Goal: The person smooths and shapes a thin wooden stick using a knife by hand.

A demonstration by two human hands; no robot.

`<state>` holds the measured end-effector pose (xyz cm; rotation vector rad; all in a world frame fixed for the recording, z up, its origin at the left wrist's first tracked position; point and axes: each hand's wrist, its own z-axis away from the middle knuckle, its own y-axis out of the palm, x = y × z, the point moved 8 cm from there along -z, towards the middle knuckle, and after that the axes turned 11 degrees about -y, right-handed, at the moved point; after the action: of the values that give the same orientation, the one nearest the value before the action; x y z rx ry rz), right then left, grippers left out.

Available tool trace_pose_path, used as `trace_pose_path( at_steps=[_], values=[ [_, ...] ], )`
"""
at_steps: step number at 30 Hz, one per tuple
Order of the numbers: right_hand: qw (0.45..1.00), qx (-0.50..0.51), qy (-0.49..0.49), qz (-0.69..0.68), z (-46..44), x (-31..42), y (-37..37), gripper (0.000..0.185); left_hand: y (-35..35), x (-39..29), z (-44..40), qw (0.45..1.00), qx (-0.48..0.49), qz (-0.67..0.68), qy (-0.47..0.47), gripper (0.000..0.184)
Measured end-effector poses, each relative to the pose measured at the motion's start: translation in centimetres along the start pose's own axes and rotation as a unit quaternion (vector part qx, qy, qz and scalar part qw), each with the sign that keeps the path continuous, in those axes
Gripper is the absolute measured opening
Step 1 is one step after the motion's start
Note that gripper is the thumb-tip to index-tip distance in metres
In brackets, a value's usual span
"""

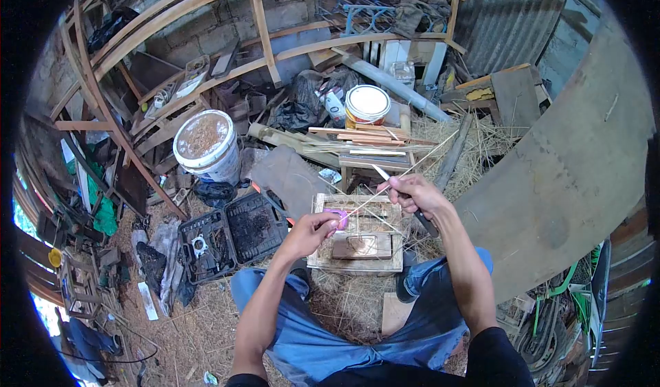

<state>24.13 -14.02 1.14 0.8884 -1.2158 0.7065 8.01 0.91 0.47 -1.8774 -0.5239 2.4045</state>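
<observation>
My left hand (311, 234) is closed on the near end of a thin bamboo strip (436, 148), with something pink (337, 216) wrapped about its fingers. The strip slants up and away to the right, passing by my right hand (416, 193). That hand is closed around a knife (425, 223), whose dark handle sticks out below the palm and whose pale blade points up and left beside the strip. Below both hands stands a low wooden bench (320, 258) between my knees, carrying a wooden block (361, 247) and loose slivers.
Beyond the bench, thin wooden strips (371, 139) lie stacked near a white-lidded bucket (368, 102). A debris-topped bucket (206, 143) and an opened black tool case (230, 236) stand left. A large board (557, 160) slants along the right. Shavings cover the floor.
</observation>
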Motion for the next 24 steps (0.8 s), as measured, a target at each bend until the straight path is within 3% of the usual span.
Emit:
trace_pose_path(
  at_steps=[4,11,13,16,18,19,20,22,24],
  values=[
    [1.000,-0.002,0.009,0.008,0.1,-0.2,-0.5,0.040,0.0,0.7,0.1,1.000,0.012,-0.004,-0.012,0.021],
    [0.978,-0.191,-0.080,0.005,2.0,2.8,-11.2,0.039,-3.0,2.0,1.3,0.999,-0.001,-0.038,-0.020,0.018],
    [0.944,-0.287,-0.156,-0.038,3.0,4.7,-13.9,0.040,-3.3,1.4,1.4,0.999,-0.006,-0.043,-0.026,0.018],
    [0.954,-0.255,-0.158,-0.021,3.8,5.7,-8.9,0.041,-2.4,1.3,0.6,0.999,-0.014,-0.038,0.013,0.017],
    [0.973,-0.216,-0.081,-0.007,2.5,3.8,-4.0,0.040,-1.7,0.1,-0.2,0.997,-0.068,-0.037,0.005,0.020],
    [0.988,-0.145,-0.042,0.030,1.8,3.4,-0.3,0.034,-1.0,-0.3,-0.8,0.995,-0.078,-0.019,0.067,0.022],
    [0.997,-0.064,-0.017,0.042,0.9,0.7,1.8,0.031,-0.1,-0.2,-1.3,0.994,-0.076,-0.020,0.070,0.022],
    [0.997,-0.031,-0.056,0.047,0.5,0.2,6.3,0.018,0.9,0.3,-2.1,0.994,-0.096,-0.022,0.036,0.022],
    [0.994,-0.048,-0.094,0.011,-0.1,-1.4,6.5,0.017,2.0,-0.4,-1.9,0.994,-0.101,-0.035,0.025,0.021]
  ],
)
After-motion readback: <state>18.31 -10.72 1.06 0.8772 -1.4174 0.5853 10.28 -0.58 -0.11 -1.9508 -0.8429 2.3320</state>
